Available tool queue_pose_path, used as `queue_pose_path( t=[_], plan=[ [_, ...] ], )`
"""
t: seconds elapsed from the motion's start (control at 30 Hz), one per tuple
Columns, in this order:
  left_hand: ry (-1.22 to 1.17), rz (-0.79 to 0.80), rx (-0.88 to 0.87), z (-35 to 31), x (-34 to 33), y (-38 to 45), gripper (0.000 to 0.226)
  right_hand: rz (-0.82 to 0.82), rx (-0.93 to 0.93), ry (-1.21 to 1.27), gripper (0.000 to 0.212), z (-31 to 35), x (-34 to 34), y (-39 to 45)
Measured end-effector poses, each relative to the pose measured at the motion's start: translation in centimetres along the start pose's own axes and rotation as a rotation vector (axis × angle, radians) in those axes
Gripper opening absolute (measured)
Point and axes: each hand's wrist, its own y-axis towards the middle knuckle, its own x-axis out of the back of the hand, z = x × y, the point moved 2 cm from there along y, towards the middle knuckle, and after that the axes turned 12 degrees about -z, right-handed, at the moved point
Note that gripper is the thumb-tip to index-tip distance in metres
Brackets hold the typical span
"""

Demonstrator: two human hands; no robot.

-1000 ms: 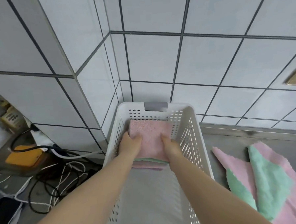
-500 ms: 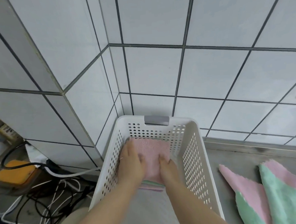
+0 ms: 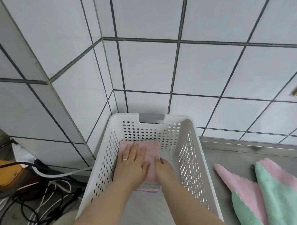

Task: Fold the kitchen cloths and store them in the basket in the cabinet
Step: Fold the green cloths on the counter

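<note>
Pink folded cloths [image 3: 153, 150], white perforated basket [image 3: 193, 161]

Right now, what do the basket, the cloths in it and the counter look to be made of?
Basket: likely moulded plastic, matte white, with punched holes and a grey handle insert. Cloths: fluffy fabric, probably microfibre, pink on top with green layers at the stack's edge. Counter: seems brushed stainless steel, grey with a dull sheen.

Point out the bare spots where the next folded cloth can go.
Free: basket floor right of the folded stack and in front of it; steel counter between basket and unfolded cloths. Crowded: the far-left corner under both hands, left, right.
</note>
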Motion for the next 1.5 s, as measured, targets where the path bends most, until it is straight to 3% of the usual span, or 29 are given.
queue_pose_path(
  t=[0.13,0.23,0.3,0.4,0.53,0.77,0.93,1.07,1.13,1.33,1.5],
  plan=[
    [-0.145,-0.023,0.058,-0.4,2.1,0.0,0.05,-0.047,-0.033,0.066,0.036,1.6,1.5,-0.7],
    [-0.458,-0.09,0.162,-0.9,4.8,-0.9,0.032,-0.052,-0.014,0.142,0.042,3.8,3.7,-2.8],
    [-0.677,-0.1,0.217,-1.5,6.7,-1.6,0.028,-0.037,0.019,0.244,0.039,5.0,5.1,-4.4],
    [-0.813,-0.171,0.18,-3.0,10.1,-2.7,0.028,-0.022,-0.009,0.465,0.023,6.1,8.5,-8.1],
    [-0.871,-0.238,0.011,-6.7,14.3,-4.9,0.023,-0.097,0.013,0.784,0.009,5.8,14.4,-13.1],
    [-0.955,-0.14,-0.454,-16.6,18.3,-11.2,0.014,-0.437,0.077,0.794,0.011,-1.7,24.2,-19.8],
    [-0.793,0.021,-0.665,-22.6,16.4,-15.6,0.015,-0.667,-0.021,0.687,0.017,-9.9,29.9,-22.4],
    [-0.655,0.076,-0.663,-26.0,12.4,-16.5,0.022,-0.714,-0.054,0.511,0.016,-15.0,32.1,-21.0],
    [-0.619,0.094,-0.606,-27.3,9.9,-16.1,0.022,-0.668,-0.063,0.294,0.017,-17.3,32.2,-19.3],
    [-0.312,0.145,-0.6,-30.8,1.8,-12.6,0.025,-0.304,0.028,-0.468,0.039,-24.4,31.8,-12.4],
    [-0.09,0.216,-0.539,-31.7,-2.9,-9.8,0.038,-0.115,0.128,-0.606,0.033,-28.1,31.9,-7.8]
  ],
)
